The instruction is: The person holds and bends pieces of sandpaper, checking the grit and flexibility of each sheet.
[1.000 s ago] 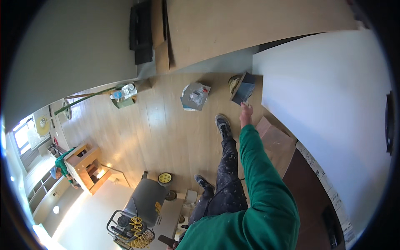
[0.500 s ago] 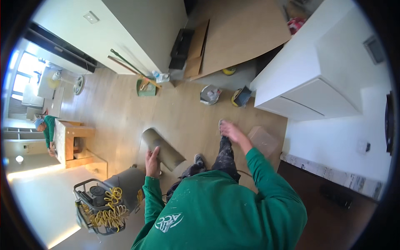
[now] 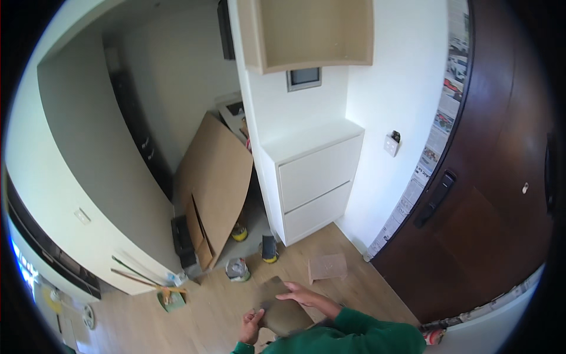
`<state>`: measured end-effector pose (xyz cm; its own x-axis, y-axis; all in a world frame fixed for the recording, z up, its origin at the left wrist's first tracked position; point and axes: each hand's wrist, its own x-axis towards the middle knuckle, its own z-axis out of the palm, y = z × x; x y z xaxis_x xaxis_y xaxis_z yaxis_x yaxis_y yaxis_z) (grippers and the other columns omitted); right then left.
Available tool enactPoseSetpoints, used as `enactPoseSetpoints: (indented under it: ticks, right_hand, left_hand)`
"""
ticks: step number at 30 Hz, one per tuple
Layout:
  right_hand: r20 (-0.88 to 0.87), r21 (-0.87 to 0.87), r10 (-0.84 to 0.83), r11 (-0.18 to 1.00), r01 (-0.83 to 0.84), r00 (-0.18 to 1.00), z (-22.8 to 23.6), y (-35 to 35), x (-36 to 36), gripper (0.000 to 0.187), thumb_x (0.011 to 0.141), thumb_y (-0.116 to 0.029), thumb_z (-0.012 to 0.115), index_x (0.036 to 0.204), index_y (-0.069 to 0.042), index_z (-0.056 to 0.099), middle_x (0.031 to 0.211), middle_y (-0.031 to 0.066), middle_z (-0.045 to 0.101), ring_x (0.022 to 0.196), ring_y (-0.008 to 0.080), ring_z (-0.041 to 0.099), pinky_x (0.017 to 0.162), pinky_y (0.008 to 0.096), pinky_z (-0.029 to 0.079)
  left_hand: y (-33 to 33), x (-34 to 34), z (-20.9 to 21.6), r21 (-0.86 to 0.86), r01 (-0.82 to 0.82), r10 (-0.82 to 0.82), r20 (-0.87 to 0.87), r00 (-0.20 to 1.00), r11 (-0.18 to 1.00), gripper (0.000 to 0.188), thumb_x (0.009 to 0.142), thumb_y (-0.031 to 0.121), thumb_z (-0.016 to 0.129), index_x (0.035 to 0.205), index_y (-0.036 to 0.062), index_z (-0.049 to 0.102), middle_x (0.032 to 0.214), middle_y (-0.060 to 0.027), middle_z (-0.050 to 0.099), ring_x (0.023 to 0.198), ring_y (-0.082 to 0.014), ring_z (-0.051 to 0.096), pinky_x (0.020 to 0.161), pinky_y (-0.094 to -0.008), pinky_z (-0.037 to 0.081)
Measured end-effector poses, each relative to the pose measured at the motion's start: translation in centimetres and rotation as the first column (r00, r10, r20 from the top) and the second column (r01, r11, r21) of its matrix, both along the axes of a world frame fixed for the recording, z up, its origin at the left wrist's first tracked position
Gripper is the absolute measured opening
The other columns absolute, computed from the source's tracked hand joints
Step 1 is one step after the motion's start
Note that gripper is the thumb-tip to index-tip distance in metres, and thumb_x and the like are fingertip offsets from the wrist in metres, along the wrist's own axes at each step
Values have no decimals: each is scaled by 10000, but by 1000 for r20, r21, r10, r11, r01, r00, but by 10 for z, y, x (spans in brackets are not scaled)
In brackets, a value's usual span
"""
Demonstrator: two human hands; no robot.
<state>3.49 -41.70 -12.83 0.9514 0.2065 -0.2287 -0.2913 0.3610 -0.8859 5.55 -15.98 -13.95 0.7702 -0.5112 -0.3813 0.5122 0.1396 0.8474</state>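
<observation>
Brought onto the brown panel since the earlier frame, in the head view: right hand, formerly apart from it; hence contact now two-handed. Left hand at the panel's left edge, fingers narrowed around it, thumb uppermost. Right forearm angled inward, fingers extended over the upper right edge, closure impossible to tell. Panel held before the torso, above the wooden floor.

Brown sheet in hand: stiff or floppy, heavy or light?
The brown sheet probably flexes: its surface looks curved. Likely light for its size: it appears thin, and the left hand seems to pinch only its edge.
</observation>
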Motion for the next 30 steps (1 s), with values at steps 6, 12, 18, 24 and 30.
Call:
enactPoseSetpoints:
  ticks: [6, 12, 18, 24, 30]
  right_hand:
    - [-57, -201, -144, 971, 130, 988, 31, -94, -66, 506, 909, -203, 746, 1322, -10, 527, 1191, 74, 649, 1041, 151, 634, 890, 301, 525]
    - [132, -75, -521, 843, 533, 843, 23, -221, -127, 328, 944, -86, 669, 1257, -34, 582, 1067, 46, 674, 940, 121, 646, 814, 261, 519]
    - [140, -121, -401, 901, 417, 905, 62, -302, -179, 246, 898, 82, 571, 1105, -35, 638, 1123, 74, 678, 1020, 147, 643, 918, 290, 500]
    - [449, -298, -329, 822, 486, 831, 92, -340, -187, 347, 700, 169, 484, 891, -1, 720, 1134, 150, 692, 1114, 239, 626, 1019, 350, 441]
    - [688, -535, -114, 588, 607, 717, 125, -335, -163, 308, 834, 95, 477, 919, -19, 750, 1168, 147, 674, 1127, 271, 614, 1007, 366, 449]
  left_hand:
    - [-120, -7, 54, 210, 45, -113, 323, 940, 977, 216, 959, 244, 680, 972, 39, 613, 876, -10, 629, 786, -111, 599, 689, -286, 507]
    - [-245, -44, 57, 235, 263, -333, 350, 876, 936, 295, 982, 232, 656, 1139, -17, 647, 846, -26, 675, 755, -68, 592, 663, -269, 497]
    - [-313, -80, 66, 197, 304, -362, 503, 785, 932, 316, 977, 188, 650, 1227, -3, 634, 826, 4, 668, 701, -48, 563, 611, -247, 454]
    - [-339, -67, 89, 1, 554, -501, 426, 753, 833, 692, 988, 549, 495, 1453, 36, 496, 1233, -66, 623, 986, -119, 566, 845, -250, 460]
    - [-363, -44, 118, 184, 528, -555, 388, 736, 829, 618, 908, 370, 726, 1385, 25, 540, 1259, -84, 618, 1130, -173, 574, 981, -311, 455]
